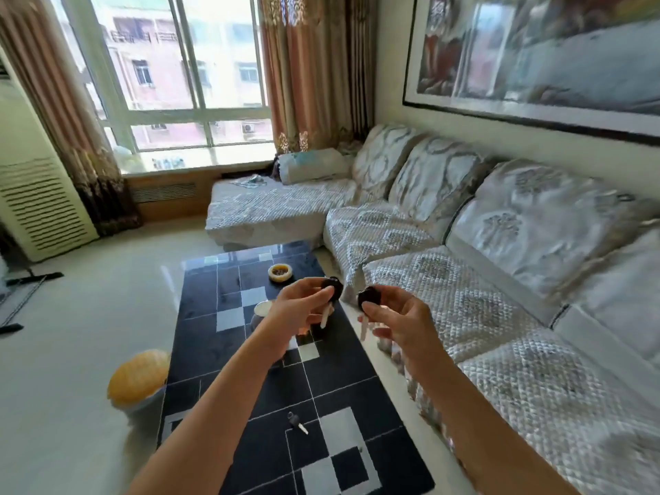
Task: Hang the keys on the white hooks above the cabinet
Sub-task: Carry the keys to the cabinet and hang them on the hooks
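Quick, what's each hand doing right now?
Left hand: closed on a black-headed key.
Right hand: closed on another black-headed key.

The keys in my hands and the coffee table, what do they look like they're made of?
Key in the left hand: matte black head, likely plastic, with a pale blade, probably metal. Key in the right hand: same look. Coffee table: glossy black-and-white top mirroring the window, likely glass or polished stone.

A checkered coffee table [214,344] stands beside a quilted sofa [500,280].
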### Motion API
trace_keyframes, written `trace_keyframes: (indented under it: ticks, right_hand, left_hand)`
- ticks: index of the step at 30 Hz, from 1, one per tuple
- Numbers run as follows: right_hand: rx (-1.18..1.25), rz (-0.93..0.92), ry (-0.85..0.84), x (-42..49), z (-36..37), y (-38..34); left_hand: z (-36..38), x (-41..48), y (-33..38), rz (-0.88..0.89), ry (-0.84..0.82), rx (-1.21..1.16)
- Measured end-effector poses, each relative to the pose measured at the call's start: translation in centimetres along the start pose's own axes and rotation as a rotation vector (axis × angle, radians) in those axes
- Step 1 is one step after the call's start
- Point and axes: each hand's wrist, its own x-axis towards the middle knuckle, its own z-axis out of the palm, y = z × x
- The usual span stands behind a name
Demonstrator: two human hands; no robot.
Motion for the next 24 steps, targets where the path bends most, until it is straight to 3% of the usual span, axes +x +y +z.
trace_keyframes:
  ticks: [10, 24]
  right_hand:
    - [0.016, -0.114, 0.427, -12.1, -3.1, -2.5]
    - [-0.042, -0.197, 1.06, -41.1, -16.0, -6.0]
  left_hand:
    - [6.6, -4.5, 1.5, 0.063, -0.418, 0.084]
    - [28.9, -23.8, 0.3, 0.082, -1.022, 0.075]
